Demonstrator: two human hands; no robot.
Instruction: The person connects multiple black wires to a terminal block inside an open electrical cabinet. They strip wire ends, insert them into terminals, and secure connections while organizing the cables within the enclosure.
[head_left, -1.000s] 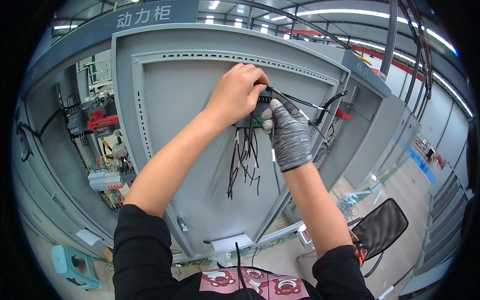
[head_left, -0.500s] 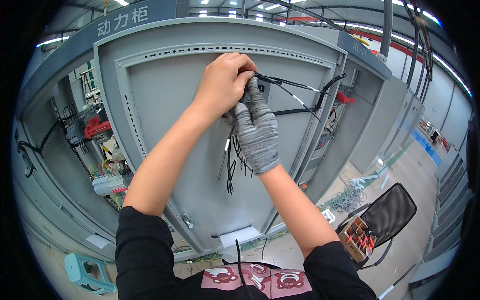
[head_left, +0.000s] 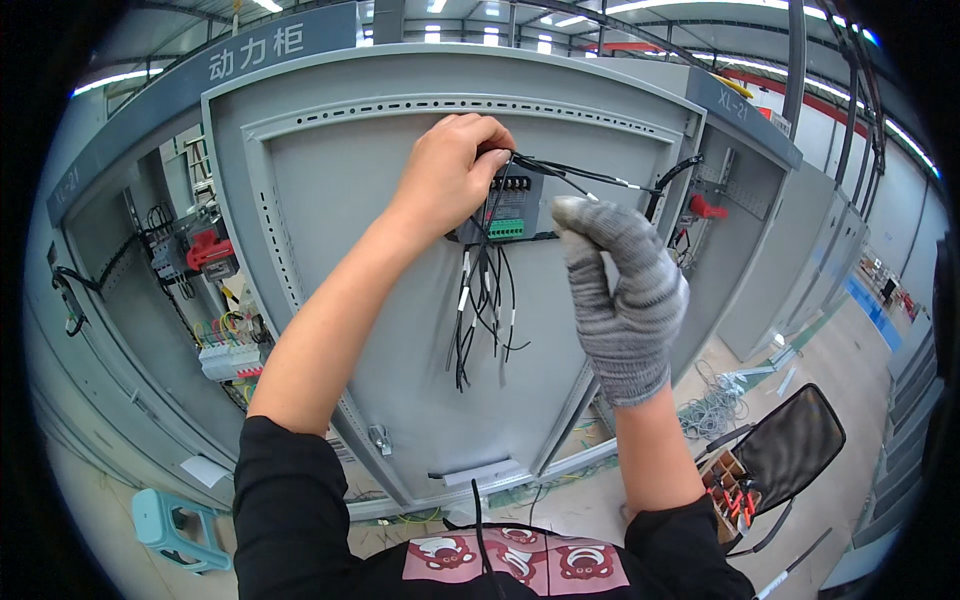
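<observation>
Left hand pinching wires before grey door; right hand curled, grip unclear; stool left of door, chair right.

Arranged around the door panel, with the terminal module on it at twelve o'clock, wires below the module, breakers inside the cabinet between eight and nine, the stool at eight, and the chair (under the toolbox) at four.

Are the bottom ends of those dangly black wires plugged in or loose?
Loose: the lower ends of the black wires hang free below the small box, in front of the grey door.
</observation>
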